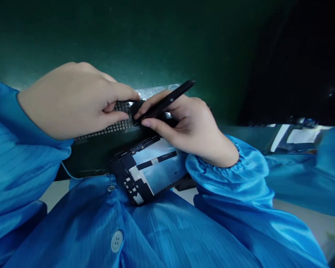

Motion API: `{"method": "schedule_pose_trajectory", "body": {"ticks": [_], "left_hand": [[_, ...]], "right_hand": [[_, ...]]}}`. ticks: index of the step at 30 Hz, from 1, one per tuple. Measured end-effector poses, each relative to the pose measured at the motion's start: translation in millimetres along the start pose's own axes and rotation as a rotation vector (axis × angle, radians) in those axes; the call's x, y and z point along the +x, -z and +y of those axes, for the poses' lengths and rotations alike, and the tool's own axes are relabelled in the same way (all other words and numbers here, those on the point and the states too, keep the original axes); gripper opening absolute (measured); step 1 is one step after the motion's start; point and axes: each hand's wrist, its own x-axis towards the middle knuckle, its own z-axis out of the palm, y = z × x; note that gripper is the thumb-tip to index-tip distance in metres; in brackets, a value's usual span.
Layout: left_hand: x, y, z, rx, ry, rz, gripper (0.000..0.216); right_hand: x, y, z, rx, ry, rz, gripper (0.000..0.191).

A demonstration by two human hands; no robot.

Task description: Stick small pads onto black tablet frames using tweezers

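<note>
My right hand (190,123) is closed around a slim black pen-like tool (170,98), which slants down to the left. Its lower end is hidden by my fingertips. Opposite it, my left hand (75,100) is curled, thumb and forefinger on a sheet covered in small dark square pads (123,108). Between the two hands lies a dark piece (136,109), partly covered by my right fingers. Below them an opened tablet-like device (153,167) rests at a tilt near my front, its pale blue inner face and black board part showing.
The dark green table top (114,41) spreads out beyond my hands. Shiny clear film (156,89) lies behind the pad sheet. At the right are a large black area (296,67), some pale flat items (301,136) and another blue sleeve (298,178).
</note>
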Motion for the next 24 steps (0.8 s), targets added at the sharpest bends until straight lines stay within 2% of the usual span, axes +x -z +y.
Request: {"method": "schedule_pose_trajectory", "body": {"ticks": [8, 15, 21, 23, 24], "left_hand": [[-2, -3, -4, -0.028, -0.013, 0.049, 0.049], [0, -3, -3, 0.115, -0.015, 0.036, 0.052], [0, -2, -3, 0.12, 0.006, 0.028, 0.055], [0, -3, -4, 0.083, 0.022, 0.019, 0.057], [0, -4, -5, 0.054, 0.02, 0.018, 0.059]], "right_hand": [[-1, 0, 0, 0.012, -0.02, 0.002, 0.008], [-3, -3, 2, 0.059, -0.01, 0.05, 0.008], [1, -1, 3, 0.079, 0.002, 0.007, 0.004], [-5, 1, 0, 0.205, -0.027, 0.063, 0.01], [-11, 1, -1, 0.278, -0.05, 0.147, 0.012]]}}
